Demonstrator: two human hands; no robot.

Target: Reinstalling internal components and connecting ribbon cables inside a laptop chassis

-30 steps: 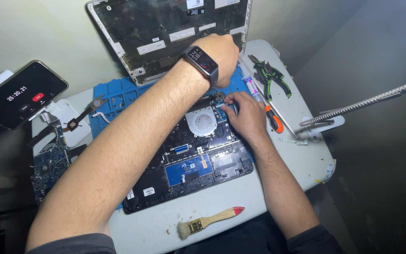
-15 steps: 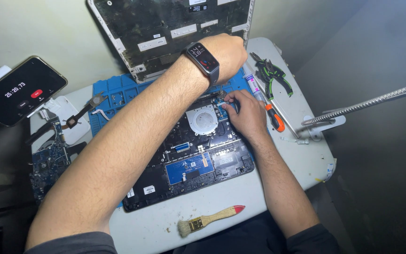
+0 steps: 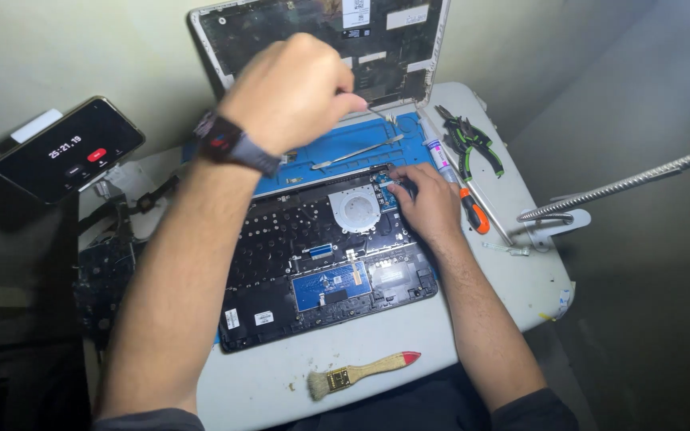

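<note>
An opened laptop base (image 3: 321,263) lies on a blue work mat (image 3: 345,148), its round fan (image 3: 354,209) and blue-covered touchpad board showing. My left hand (image 3: 293,92), with a dark watch (image 3: 229,144) on the wrist, is raised over the mat and pinches a thin metal tool whose tip points down to the right. My right hand (image 3: 425,199) rests on the base's far right corner beside the fan, fingers curled onto a small dark part there. A second thin metal tool (image 3: 357,152) lies on the mat.
A laptop cover (image 3: 321,40) leans on the wall. A phone (image 3: 69,148) with a timer stands left, above a circuit board (image 3: 101,279). Green pliers (image 3: 473,140), a tube (image 3: 439,152) and an orange screwdriver (image 3: 473,214) lie right. A brush (image 3: 361,373) lies in front; a flexible metal arm (image 3: 624,187) at right.
My left hand has pulled back from the mat's far right edge and now hovers higher and further left with the thin tool. My right hand has stayed by the fan.
</note>
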